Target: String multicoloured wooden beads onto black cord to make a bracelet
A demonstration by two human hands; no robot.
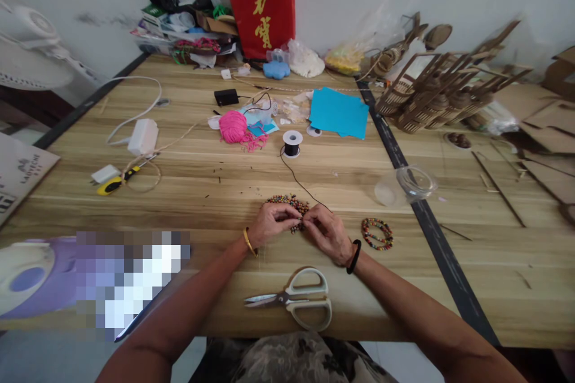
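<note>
Stringing of small beads at a wooden bench (179, 209), seen from the head. The left hand (272, 226) and the right hand (331, 234) meet fingertip to fingertip at the near edge of the bead pile (287, 199), whose multicoloured beads spread behind and beneath the fingers. In each hand, thumb and forefinger are drawn together in a pinch; the grip appears to be clamped on the black cord (295, 177), though the fingers hide whether a bead sits there too. The cord runs slack from its white spool (293, 138), which stands upright beyond the pile, to the back of the right hand. A coiled bead strand (389, 232) lies on the bench to the right of that hand, apart from it. Scissors (282, 298) with pale handles rest nearer the body, blades pointing left. Farther back lie a pink yarn ball (233, 126) and blue sheets (339, 112). The step in hand is judged to be guiding cord and bead together; the next move calls for a steady left pinch, the right fingers drawing the cord through, and enough slack from the spool.
</note>
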